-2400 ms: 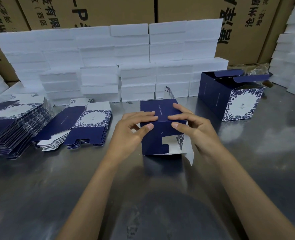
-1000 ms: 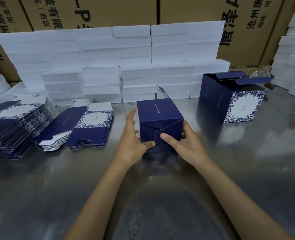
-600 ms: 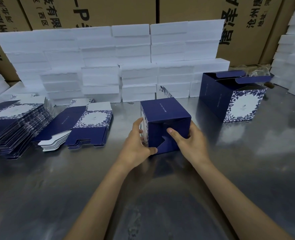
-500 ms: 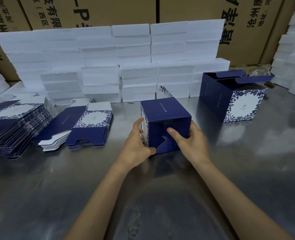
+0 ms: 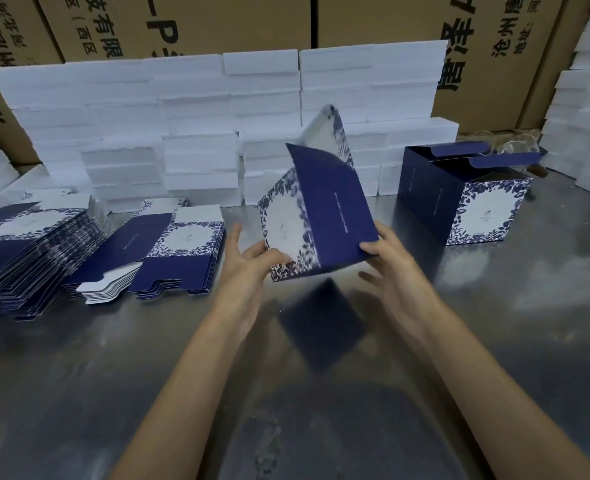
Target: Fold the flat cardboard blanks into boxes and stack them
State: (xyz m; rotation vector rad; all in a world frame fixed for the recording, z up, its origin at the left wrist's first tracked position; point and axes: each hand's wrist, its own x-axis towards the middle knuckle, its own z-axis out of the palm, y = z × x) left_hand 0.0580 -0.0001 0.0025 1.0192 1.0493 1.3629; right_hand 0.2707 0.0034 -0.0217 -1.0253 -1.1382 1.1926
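A folded navy box (image 5: 324,216) with a white floral side panel is lifted off the table and tilted, its lid flap sticking up at the top. My left hand (image 5: 248,268) holds its lower left corner, thumb on the floral face. My right hand (image 5: 394,268) pinches its lower right corner with thumb and fingers. A finished box (image 5: 459,195) with open top flaps stands at the right. Two piles of flat blanks lie at the left, a tall pile (image 5: 26,258) and a smaller pile (image 5: 158,251).
White foam blocks (image 5: 196,133) are stacked in a wall along the back of the metal table (image 5: 321,410), and more rise at the far right (image 5: 584,116). Big brown cartons (image 5: 355,22) stand behind them.
The box was resting on the table with both hands pressing its bottom flaps closed. Now both hands have raised it and turned it, so the floral side and lid flap show.
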